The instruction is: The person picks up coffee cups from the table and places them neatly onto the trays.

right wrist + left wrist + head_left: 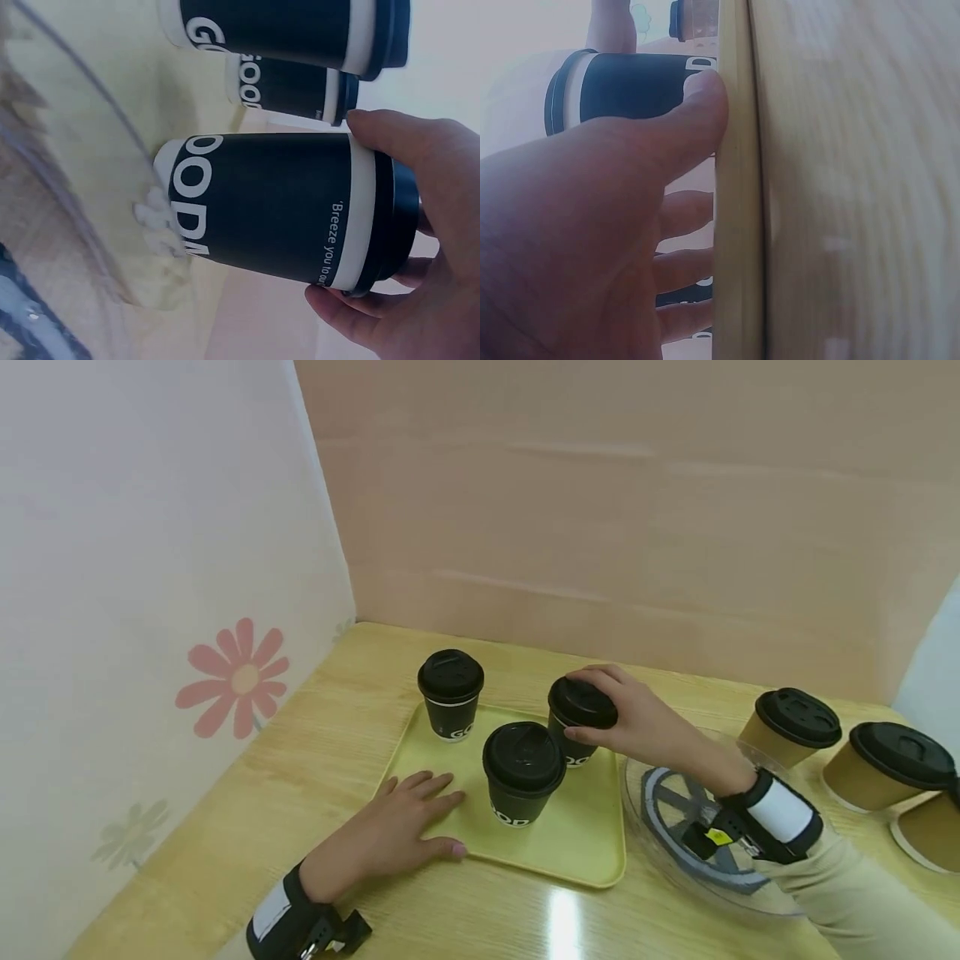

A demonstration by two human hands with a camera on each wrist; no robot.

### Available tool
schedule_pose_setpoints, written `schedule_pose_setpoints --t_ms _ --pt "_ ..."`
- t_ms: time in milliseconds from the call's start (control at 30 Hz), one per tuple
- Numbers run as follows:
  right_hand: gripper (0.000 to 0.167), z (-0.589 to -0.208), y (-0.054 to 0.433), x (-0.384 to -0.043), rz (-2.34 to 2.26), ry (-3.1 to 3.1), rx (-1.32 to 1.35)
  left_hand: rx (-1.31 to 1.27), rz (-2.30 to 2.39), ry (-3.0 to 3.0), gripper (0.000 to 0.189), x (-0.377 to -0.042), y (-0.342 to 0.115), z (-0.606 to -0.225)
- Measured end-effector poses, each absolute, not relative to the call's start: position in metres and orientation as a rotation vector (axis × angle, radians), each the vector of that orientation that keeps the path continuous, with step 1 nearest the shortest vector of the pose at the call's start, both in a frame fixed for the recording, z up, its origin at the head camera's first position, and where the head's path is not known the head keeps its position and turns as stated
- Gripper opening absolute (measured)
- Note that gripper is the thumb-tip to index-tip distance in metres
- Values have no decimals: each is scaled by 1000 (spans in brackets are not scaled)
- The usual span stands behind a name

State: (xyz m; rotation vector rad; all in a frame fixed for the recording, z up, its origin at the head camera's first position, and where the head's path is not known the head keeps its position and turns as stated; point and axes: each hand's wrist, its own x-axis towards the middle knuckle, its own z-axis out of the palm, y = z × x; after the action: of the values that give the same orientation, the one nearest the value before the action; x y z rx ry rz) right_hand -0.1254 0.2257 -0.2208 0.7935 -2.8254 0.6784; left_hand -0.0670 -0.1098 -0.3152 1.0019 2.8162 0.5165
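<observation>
Three black paper cups with black lids stand about a yellow tray point(570, 852). My right hand point(630, 714) grips one black cup point(262, 202) around its lid, at the tray's right side; the cup is upright. Close to it, nearer me, is the front black cup point(521, 777). The back-left black cup point(450, 697) stands at the tray's far left corner. My left hand point(405, 827) lies with spread fingers on the tray's front left part, its thumb at the near rim. In the left wrist view, the tray edge point(739, 187) passes by those fingertips.
Right of the tray is a round clear container point(637, 810) with a grey spoked pattern, partly under my right forearm. Brown cups with black lids, one point(787, 727) behind and another point(892, 768) beside it, stand at the right. A brown wall panel point(600, 527) closes the back.
</observation>
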Motion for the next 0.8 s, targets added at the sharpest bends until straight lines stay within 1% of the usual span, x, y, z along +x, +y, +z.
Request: schedule_pose_setpoints --t_ms 300,433,533,633,800 --pt "74 -231 195 -130 665 -2853 857 917 561 2828 73 -59 -139 -317" --pt "75 -225 196 -129 673 -2856 876 905 565 2863 73 -54 -149 -318" --pt "71 -213 216 -126 653 -2809 792 906 575 2891 73 -51 -155 -319" --pt "68 -200 249 -123 541 -2771 622 903 574 2902 74 -49 -160 -319" --pt "69 -193 305 -119 303 -2799 339 894 548 2911 74 -46 -170 -316"
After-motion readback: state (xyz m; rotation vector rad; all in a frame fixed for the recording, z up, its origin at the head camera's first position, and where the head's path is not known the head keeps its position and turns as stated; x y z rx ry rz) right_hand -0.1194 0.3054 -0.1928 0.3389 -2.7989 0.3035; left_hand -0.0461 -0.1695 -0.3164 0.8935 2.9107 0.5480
